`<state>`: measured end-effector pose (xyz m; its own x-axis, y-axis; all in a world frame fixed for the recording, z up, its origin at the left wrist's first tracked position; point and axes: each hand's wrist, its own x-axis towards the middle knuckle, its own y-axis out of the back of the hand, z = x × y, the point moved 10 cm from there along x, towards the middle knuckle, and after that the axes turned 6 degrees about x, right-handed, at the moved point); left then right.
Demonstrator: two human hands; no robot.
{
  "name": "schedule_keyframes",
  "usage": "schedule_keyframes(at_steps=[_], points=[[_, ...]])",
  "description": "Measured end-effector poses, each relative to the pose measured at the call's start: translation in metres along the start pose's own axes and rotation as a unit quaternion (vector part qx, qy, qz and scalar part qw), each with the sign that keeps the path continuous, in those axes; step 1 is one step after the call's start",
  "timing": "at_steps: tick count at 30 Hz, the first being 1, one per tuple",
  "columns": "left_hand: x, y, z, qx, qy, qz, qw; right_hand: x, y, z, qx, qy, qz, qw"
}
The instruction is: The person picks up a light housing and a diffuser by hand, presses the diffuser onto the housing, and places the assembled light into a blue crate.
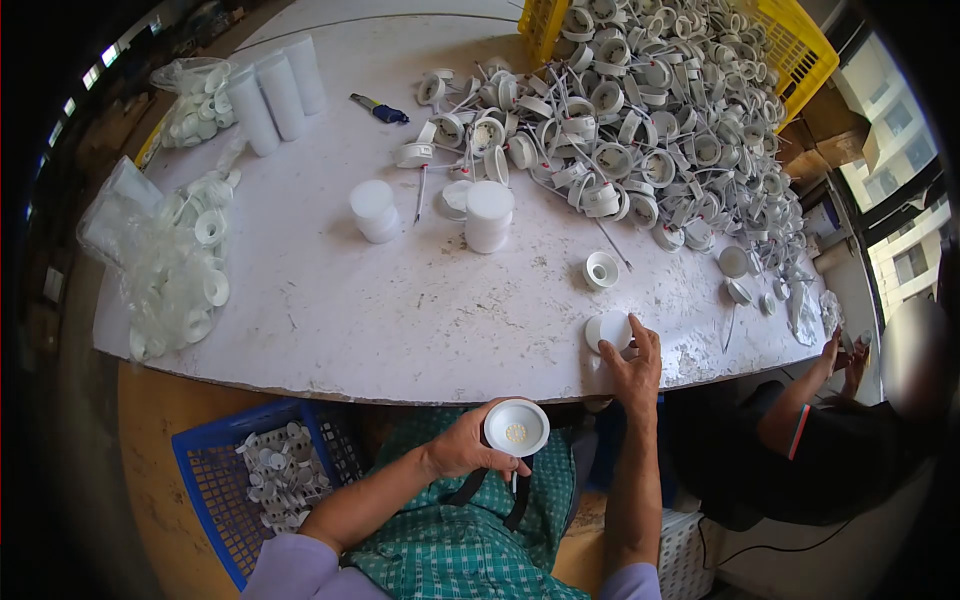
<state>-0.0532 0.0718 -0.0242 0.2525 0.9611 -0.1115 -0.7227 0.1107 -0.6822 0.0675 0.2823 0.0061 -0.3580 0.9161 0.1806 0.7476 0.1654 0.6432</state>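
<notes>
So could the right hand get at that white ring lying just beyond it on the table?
Probably yes: the white ring lies uncovered, close ahead of the right hand. Only the white disc between its fingers seems in the way, so it may need releasing first.

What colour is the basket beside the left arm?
The basket is blue, best seen in the head view.

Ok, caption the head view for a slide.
Left hand holds a round white fitting, right hand a white disc, at a table bearing a heap of parts.
</notes>
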Motion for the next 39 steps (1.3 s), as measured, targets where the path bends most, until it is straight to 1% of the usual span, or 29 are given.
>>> schedule_keyframes(at_steps=[1,2,4,8,10,14,17,19,20,22,23,25,29,31,32,34,35,37,38,39], points=[[0.000,-0.001,0.001,-0.027,-0.006,-0.012,1.000,0.000,0.001,0.001,0.015,-0.002,0.003,1.000],[0.000,-0.001,0.001,-0.024,-0.006,-0.012,1.000,-0.001,0.002,0.000,0.017,-0.001,0.005,1.000],[-0.001,-0.002,0.001,-0.105,0.010,-0.014,0.994,-0.001,0.002,0.000,0.027,-0.018,-0.001,0.999],[-0.002,-0.001,0.002,-0.125,0.012,-0.010,0.992,-0.001,0.004,-0.003,0.022,-0.022,0.001,1.000],[-0.003,-0.002,0.001,-0.160,0.019,-0.014,0.987,-0.002,0.003,-0.009,0.009,0.019,0.012,1.000],[-0.003,-0.004,-0.002,-0.160,0.015,-0.023,0.987,-0.003,0.004,-0.019,-0.032,0.028,-0.002,0.999],[-0.002,-0.005,-0.002,-0.144,0.008,-0.028,0.989,-0.002,0.002,-0.011,-0.035,0.011,-0.005,0.999],[-0.001,-0.004,0.001,-0.070,-0.001,-0.014,0.997,-0.001,0.003,-0.008,-0.013,0.006,0.003,1.000],[-0.001,-0.006,0.002,-0.070,-0.002,-0.016,0.997,-0.001,0.004,-0.008,-0.014,0.007,0.004,1.000],[-0.003,0.001,0.003,0.014,-0.002,0.026,1.000,-0.001,0.006,-0.014,-0.007,0.022,0.011,1.000],[-0.004,-0.001,0.005,0.014,-0.003,0.027,1.000,-0.002,0.005,-0.015,-0.008,0.023,0.011,1.000],[-0.005,0.001,0.006,0.058,0.005,0.053,0.997,-0.004,0.007,-0.014,0.012,0.019,0.019,1.000],[-0.006,-0.005,0.012,0.101,0.011,0.056,0.993,-0.006,0.007,-0.009,0.020,0.001,0.017,1.000],[-0.006,-0.007,0.015,0.110,0.014,0.053,0.992,-0.005,0.009,-0.001,0.116,-0.026,0.013,0.993],[-0.005,-0.008,0.017,0.110,0.010,0.050,0.993,-0.005,0.012,-0.002,0.114,-0.022,0.015,0.993],[-0.005,-0.008,0.017,0.110,0.009,0.057,0.992,-0.009,0.015,0.000,0.184,-0.046,0.021,0.982],[-0.005,-0.008,0.017,0.110,0.008,0.056,0.992,-0.011,0.015,0.005,0.183,-0.045,0.021,0.982],[-0.004,-0.007,0.019,0.133,0.000,0.066,0.989,-0.015,0.007,0.018,0.307,-0.068,-0.003,0.949],[-0.004,-0.007,0.018,0.132,-0.001,0.066,0.989,-0.018,0.008,0.022,0.306,-0.068,-0.004,0.950],[-0.003,-0.007,0.019,0.140,-0.006,0.068,0.988,-0.023,0.007,0.015,0.351,-0.068,-0.022,0.933]])
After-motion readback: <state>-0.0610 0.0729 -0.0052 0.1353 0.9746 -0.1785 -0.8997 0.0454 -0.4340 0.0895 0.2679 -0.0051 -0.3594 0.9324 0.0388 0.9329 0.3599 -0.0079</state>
